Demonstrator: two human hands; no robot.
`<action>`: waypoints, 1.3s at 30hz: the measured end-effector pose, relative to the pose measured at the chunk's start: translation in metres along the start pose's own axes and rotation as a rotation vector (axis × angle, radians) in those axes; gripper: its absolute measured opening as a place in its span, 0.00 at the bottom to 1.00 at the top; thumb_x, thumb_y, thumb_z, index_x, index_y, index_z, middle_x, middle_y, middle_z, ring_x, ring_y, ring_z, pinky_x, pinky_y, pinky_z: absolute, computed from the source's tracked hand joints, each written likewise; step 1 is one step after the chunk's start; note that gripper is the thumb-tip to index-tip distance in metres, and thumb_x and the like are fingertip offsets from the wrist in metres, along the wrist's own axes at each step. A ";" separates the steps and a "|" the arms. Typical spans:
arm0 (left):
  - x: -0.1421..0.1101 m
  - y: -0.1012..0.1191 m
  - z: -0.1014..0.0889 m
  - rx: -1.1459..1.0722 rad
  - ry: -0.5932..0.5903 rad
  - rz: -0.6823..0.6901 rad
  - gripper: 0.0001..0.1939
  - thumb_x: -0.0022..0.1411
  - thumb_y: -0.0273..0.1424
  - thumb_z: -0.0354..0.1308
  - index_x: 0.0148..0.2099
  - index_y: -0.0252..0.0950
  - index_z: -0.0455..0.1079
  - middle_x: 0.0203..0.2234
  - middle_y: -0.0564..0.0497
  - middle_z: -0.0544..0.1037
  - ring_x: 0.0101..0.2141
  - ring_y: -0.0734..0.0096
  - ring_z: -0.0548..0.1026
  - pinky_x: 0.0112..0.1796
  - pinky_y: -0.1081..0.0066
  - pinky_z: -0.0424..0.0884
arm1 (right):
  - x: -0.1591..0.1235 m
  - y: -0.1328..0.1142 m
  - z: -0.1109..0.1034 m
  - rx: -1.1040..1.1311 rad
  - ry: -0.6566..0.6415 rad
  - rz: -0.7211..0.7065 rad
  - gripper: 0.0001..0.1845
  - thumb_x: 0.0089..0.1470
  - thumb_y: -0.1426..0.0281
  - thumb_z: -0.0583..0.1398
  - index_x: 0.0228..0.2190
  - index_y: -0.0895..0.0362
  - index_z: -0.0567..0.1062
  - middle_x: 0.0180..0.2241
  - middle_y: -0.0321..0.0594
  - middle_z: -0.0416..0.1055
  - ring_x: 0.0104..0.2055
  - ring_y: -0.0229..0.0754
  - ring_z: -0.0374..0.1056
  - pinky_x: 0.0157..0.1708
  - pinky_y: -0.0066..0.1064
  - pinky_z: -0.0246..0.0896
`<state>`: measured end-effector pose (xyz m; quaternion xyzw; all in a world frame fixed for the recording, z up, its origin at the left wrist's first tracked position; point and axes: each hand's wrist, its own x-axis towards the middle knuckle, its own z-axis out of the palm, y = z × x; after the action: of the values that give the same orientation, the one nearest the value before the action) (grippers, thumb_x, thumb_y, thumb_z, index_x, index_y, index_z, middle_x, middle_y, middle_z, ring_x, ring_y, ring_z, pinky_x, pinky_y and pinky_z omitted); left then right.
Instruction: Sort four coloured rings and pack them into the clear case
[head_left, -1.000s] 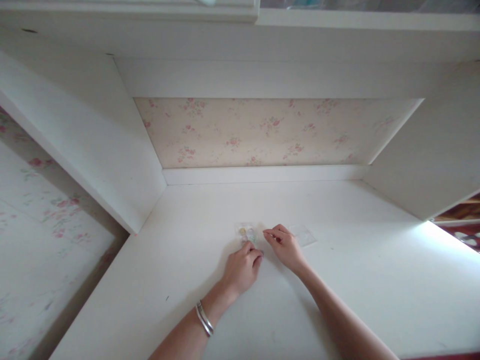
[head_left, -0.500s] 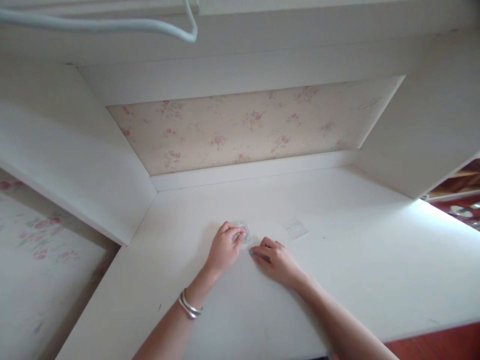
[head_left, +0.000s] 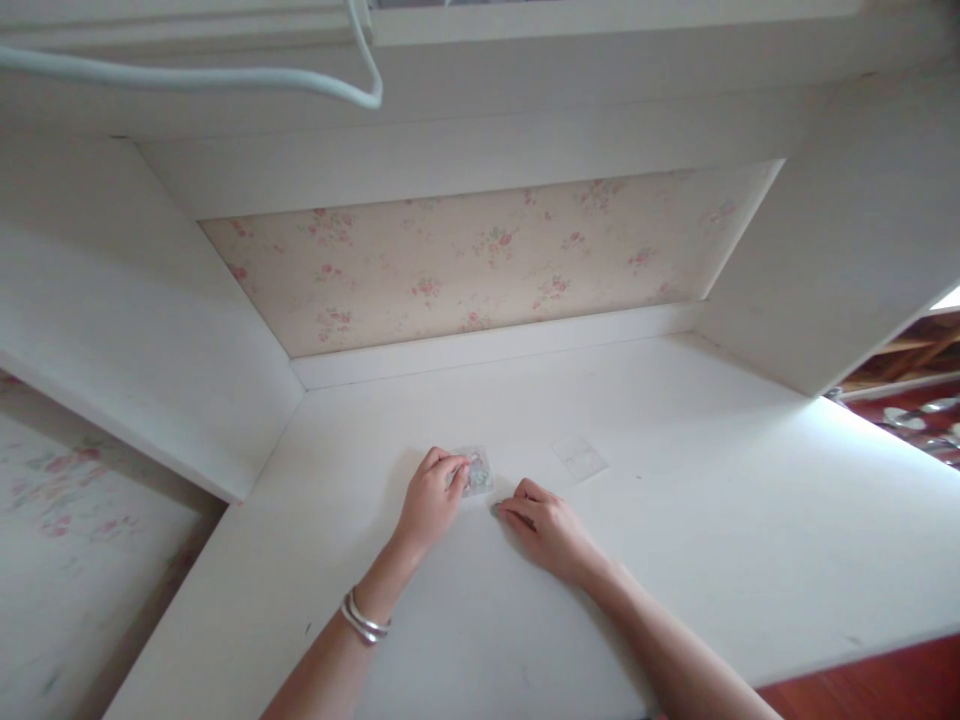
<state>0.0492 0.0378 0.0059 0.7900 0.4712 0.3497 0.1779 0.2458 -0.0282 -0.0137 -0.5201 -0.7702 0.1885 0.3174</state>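
A small clear square plastic box [head_left: 478,478] lies on the white desktop with greenish and clear bits in it, too small to name. My left hand [head_left: 433,500] rests over the box's left side, thumb and fingers pinched together at the contents; what is between the fingertips is hidden. Just to the right, my right hand [head_left: 544,525] is closed low on the desktop, its fingertips pinching a small dark greenish-grey piece [head_left: 496,509]. Beyond the right hand lies a flat, transparent square lid [head_left: 580,459], touched by neither hand.
The white desktop [head_left: 720,500] is bounded by a left side panel [head_left: 135,300], a right side panel [head_left: 810,230] and a back ledge [head_left: 487,342]. A white cable [head_left: 225,78] hangs across the upper left. Red flooring [head_left: 862,680] shows at the lower right.
The view has shifted slightly. My left hand has drawn a little left across the box, so more of its contents show. My right hand keeps its pinch near the box.
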 end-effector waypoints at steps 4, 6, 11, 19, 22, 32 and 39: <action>-0.028 0.016 0.002 -0.013 -0.055 0.020 0.12 0.65 0.32 0.47 0.43 0.39 0.72 0.34 0.49 0.70 0.37 0.70 0.71 0.42 0.71 0.68 | 0.003 0.001 0.005 0.138 0.080 0.068 0.14 0.60 0.64 0.52 0.35 0.52 0.77 0.31 0.38 0.66 0.30 0.36 0.64 0.31 0.27 0.59; -0.036 0.022 0.005 0.010 -0.103 0.034 0.12 0.66 0.32 0.47 0.43 0.40 0.72 0.33 0.49 0.69 0.36 0.71 0.71 0.40 0.72 0.68 | 0.007 0.001 0.008 0.181 0.137 0.112 0.14 0.59 0.63 0.53 0.35 0.52 0.77 0.31 0.38 0.66 0.29 0.36 0.64 0.30 0.27 0.59; -0.044 0.032 0.012 0.099 -0.240 0.089 0.12 0.64 0.30 0.48 0.43 0.40 0.72 0.34 0.49 0.70 0.37 0.69 0.70 0.39 0.72 0.68 | 0.028 -0.003 0.007 0.156 0.238 0.110 0.13 0.59 0.63 0.53 0.35 0.53 0.77 0.30 0.38 0.66 0.30 0.37 0.64 0.31 0.28 0.60; -0.046 0.033 0.016 0.193 -0.286 0.117 0.11 0.64 0.30 0.49 0.40 0.39 0.73 0.35 0.49 0.71 0.37 0.68 0.71 0.39 0.70 0.69 | 0.069 -0.001 0.020 0.077 0.243 0.075 0.12 0.57 0.67 0.54 0.35 0.53 0.78 0.31 0.38 0.67 0.32 0.37 0.65 0.34 0.28 0.59; -0.046 0.031 0.016 0.196 -0.289 0.107 0.11 0.64 0.31 0.48 0.39 0.40 0.73 0.35 0.49 0.71 0.37 0.69 0.71 0.40 0.70 0.69 | 0.072 0.004 0.024 0.064 0.222 0.117 0.11 0.57 0.67 0.55 0.34 0.53 0.78 0.31 0.37 0.67 0.32 0.37 0.65 0.34 0.29 0.59; -0.043 0.033 0.022 0.224 -0.279 0.040 0.11 0.65 0.32 0.48 0.46 0.42 0.70 0.37 0.50 0.72 0.38 0.69 0.72 0.39 0.71 0.69 | 0.032 0.014 0.002 0.120 0.206 0.203 0.13 0.57 0.62 0.54 0.34 0.52 0.78 0.29 0.36 0.66 0.27 0.35 0.62 0.29 0.28 0.57; -0.044 0.032 0.024 0.183 -0.262 0.022 0.12 0.66 0.31 0.47 0.40 0.41 0.72 0.34 0.51 0.72 0.35 0.72 0.73 0.37 0.74 0.67 | 0.019 0.017 0.003 0.145 0.169 0.199 0.13 0.57 0.63 0.54 0.33 0.52 0.78 0.28 0.36 0.66 0.27 0.35 0.61 0.28 0.27 0.56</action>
<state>0.0728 -0.0146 -0.0078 0.8468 0.4653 0.2010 0.1613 0.2500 -0.0038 -0.0207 -0.5837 -0.6697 0.2296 0.3976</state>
